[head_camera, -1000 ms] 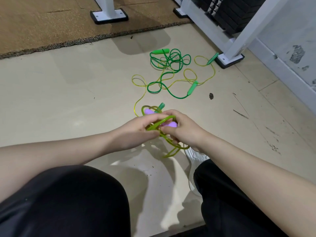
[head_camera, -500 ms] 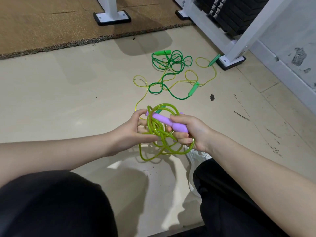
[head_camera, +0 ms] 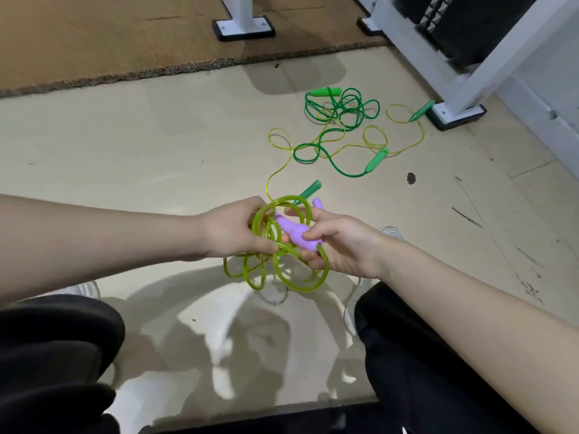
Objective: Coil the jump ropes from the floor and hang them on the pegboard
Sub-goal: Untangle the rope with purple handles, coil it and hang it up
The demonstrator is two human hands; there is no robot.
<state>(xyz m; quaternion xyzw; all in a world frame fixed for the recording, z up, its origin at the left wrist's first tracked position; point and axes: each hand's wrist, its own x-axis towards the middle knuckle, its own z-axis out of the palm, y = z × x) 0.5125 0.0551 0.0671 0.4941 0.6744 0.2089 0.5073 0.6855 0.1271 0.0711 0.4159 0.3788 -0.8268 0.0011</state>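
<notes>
A lime-green jump rope (head_camera: pixel 283 270) hangs in loose coils between my two hands above the floor. My right hand (head_camera: pixel 338 245) grips its purple handles (head_camera: pixel 296 233) with thumb and fingers. My left hand (head_camera: pixel 238 233) pinches the bundled loops beside the handles. On the floor beyond lie a dark green rope (head_camera: pixel 338 111) with green handles and a thin yellow rope (head_camera: pixel 279 145), tangled together. One green handle (head_camera: pixel 310 188) lies just past my hands. The pegboard is not in view.
A white rack foot (head_camera: pixel 457 114) stands at the right, by a rope handle, with dark weights above. Another white foot (head_camera: pixel 242 26) rests on the brown mat (head_camera: pixel 94 36) at the back. My knees and white shoes frame the bottom of the view.
The coils have loosened and hang lower from my hands. My left hand moved onto the bundle, and the purple handles tilted more upright in my right hand.
</notes>
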